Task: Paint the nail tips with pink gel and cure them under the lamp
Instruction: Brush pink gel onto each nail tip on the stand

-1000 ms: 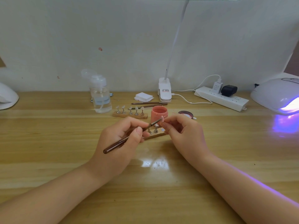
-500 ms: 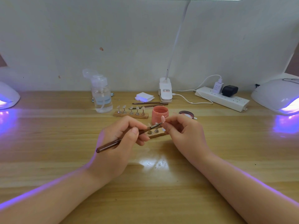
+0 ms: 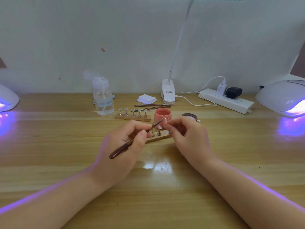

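My left hand grips a dark brown gel brush, its bristle end touching a small pink nail tip. My right hand pinches that nail tip on its holder between thumb and fingers. Below both hands lies a wooden strip with metal nail stands, partly hidden by my fingers. The open pink gel jar stands just behind the nail tip, its lid to the right. A second wooden strip carries several clear nail tips. Two curing lamps glow purple: right lamp, left lamp.
A clear pump bottle stands back left. White pads, two spare brushes, a clip lamp base and a power strip with cables line the back of the wooden table.
The left curing lamp has lit up purple. The brush in my left hand has shifted slightly along the nail tip; both hands stay in place.
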Available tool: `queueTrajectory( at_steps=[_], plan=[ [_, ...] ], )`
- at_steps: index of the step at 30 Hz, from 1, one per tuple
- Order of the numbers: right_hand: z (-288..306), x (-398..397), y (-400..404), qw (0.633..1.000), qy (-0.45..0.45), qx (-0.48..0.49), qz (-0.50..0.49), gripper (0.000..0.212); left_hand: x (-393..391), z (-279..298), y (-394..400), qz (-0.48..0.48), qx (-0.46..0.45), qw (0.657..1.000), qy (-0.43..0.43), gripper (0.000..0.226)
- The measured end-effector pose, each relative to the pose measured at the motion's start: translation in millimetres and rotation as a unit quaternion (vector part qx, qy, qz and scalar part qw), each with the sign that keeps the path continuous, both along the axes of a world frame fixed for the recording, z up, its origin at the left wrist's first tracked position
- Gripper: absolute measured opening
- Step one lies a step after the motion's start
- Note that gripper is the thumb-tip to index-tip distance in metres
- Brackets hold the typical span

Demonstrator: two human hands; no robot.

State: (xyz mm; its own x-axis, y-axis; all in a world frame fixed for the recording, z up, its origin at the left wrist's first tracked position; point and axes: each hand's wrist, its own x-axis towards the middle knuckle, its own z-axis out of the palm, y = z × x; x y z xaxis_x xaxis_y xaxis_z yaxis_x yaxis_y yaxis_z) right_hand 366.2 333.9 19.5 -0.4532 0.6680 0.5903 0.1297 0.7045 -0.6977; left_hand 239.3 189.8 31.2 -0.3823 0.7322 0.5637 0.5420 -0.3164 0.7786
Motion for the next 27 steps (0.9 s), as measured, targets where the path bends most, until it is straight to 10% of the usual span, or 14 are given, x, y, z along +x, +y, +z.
queueTrajectory(
  at_steps=[27],
  plan=[
    [1.4,0.4,-1.0,0.999,-0.021,0.023,-0.011,0.004,1.7,3.3,-3.3,0.029,-0.009,0.999,0.04,0.019]
  ],
)
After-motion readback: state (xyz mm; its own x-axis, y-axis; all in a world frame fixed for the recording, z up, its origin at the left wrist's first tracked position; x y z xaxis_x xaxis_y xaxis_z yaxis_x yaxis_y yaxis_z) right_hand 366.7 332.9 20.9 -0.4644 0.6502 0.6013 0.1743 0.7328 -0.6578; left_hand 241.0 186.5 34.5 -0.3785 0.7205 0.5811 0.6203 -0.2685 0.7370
